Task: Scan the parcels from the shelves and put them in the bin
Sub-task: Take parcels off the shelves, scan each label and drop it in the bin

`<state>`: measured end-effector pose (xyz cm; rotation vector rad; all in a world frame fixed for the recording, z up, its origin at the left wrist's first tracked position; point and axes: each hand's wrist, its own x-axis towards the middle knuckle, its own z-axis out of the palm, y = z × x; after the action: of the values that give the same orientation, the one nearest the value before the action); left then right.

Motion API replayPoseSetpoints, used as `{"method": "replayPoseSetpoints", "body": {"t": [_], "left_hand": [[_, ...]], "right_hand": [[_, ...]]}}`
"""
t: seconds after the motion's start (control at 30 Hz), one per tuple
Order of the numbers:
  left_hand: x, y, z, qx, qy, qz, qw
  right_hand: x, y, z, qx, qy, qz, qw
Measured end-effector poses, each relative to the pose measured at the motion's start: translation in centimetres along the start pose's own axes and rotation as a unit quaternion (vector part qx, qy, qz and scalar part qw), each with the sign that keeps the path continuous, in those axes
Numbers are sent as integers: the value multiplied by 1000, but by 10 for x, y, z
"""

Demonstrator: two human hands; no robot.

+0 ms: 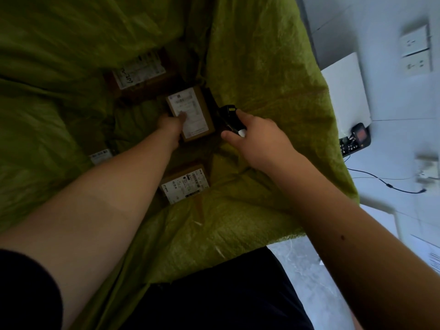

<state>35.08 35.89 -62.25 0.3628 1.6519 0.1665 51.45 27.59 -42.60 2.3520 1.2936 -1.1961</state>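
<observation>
Two hands reach down into a green sack (262, 67) lining the bin. The left hand (170, 126) holds a small brown parcel (190, 113) deep inside, thumb across its white label, fingers hidden beneath. The right hand (257, 136) has its grip wrapped round a black scanner (231, 117), held just right of the parcel. Three other labelled boxes lie in the sack: one (140, 70) farther in, one (184, 185) nearer, one (101, 156) partly hidden at left. Wall sockets (415, 51) and a cable (385, 184) show at right.
</observation>
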Motion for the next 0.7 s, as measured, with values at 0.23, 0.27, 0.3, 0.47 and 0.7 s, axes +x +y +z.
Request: {"method": "replayPoseSetpoints", "body": {"t": [0.23, 0.27, 0.3, 0.47, 0.7], "left_hand": [[3, -8, -5, 9, 26, 1, 1000], [2, -7, -6, 5, 32, 4, 999], [2, -5, -6, 3, 38, 9, 999], [1, 11, 0, 29, 39, 14, 999], [0, 10, 8, 43, 7, -7, 999]], "right_hand": [[0, -1, 1, -2, 1, -2, 1000], [0, -1, 1, 0, 1, -3, 1000], [0, -1, 1, 3, 2, -5, 1000], [2, 1, 2, 5, 9, -10, 1000], [3, 3, 5, 3, 12, -10, 1000]]}}
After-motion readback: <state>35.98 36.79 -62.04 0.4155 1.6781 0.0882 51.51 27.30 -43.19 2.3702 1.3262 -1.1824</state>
